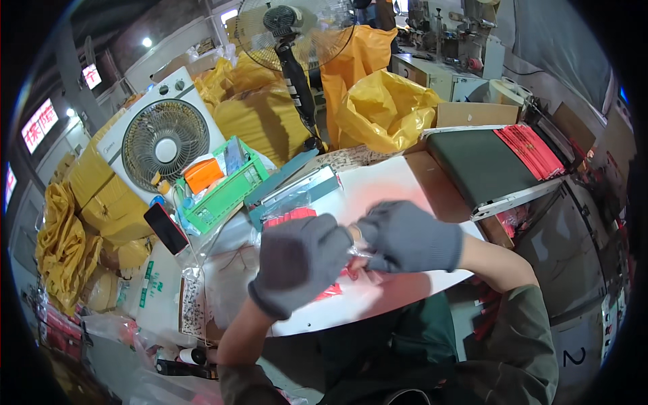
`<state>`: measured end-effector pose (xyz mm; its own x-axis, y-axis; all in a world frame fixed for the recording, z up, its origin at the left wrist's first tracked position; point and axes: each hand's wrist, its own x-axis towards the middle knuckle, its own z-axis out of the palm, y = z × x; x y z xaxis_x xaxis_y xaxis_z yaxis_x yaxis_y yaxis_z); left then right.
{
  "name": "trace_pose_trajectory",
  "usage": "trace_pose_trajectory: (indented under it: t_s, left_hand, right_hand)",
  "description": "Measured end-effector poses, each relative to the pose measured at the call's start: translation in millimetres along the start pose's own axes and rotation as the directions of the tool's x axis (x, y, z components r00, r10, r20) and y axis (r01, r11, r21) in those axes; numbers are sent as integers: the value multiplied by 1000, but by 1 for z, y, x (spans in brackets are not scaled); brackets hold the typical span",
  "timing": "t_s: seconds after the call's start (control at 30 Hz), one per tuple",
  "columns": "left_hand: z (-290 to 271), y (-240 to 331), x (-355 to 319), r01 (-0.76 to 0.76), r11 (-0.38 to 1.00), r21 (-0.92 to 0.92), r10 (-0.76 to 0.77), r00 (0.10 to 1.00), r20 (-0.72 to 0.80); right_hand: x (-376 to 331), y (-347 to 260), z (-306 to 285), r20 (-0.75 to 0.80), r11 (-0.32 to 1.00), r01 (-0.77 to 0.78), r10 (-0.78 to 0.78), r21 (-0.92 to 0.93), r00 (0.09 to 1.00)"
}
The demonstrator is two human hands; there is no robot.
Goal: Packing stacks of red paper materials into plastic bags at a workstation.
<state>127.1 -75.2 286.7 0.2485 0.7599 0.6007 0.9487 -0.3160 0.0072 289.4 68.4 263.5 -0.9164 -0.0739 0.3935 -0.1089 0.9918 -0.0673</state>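
Note:
Both hands wear dark grey gloves and meet over the white tabletop (290, 325). My left hand (297, 260) is closed, its fingertips against those of my right hand (412, 236). The right one is closed as well, slightly blurred. Between and below them a clear plastic bag (362, 252) is gathered, with red pieces (331, 291) showing in or beneath it. The fingers hide much of what they pinch. Just beyond my left hand lies a stack of red strips (290, 216), beside a grey metal bar-shaped device (300, 189).
At the right, a dark conveyor belt (472, 165) carries a row of red packets (530, 152). To the left are a green basket (229, 196), a phone (166, 228) and a box fan (165, 138). Yellow sacks (260, 118) and a standing fan (290, 61) stand behind.

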Motion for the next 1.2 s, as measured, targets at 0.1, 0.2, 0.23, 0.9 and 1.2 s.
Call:
trace_pose_trajectory:
  t_s: [0.1, 0.2, 0.23, 0.9, 1.2]
  left_hand:
    - [3, -9, -22, 99, 994, -40, -104, 983, -151]
    - [25, -16, -34, 226, 657, -719, -522, 824, -219]
    - [43, -18, -41, 397, 709, -583, -577, 802, -154]
    - [225, -233, -72, 370, -233, -900, -903, 261, 341]
    - [228, -236, -72, 420, -246, -874, -889, 261, 375]
  right_hand:
    - [19, 11, 9, 73, 997, 27, -22, -67, 997]
    - [51, 24, 20, -84, 993, 94, -88, 67, 993]
    - [64, 34, 30, -77, 993, 98, -92, 74, 993]
    - [177, 256, 215, -326, 847, -458, 528, 269, 784]
    - [168, 265, 235, -263, 818, -515, 572, 257, 777]
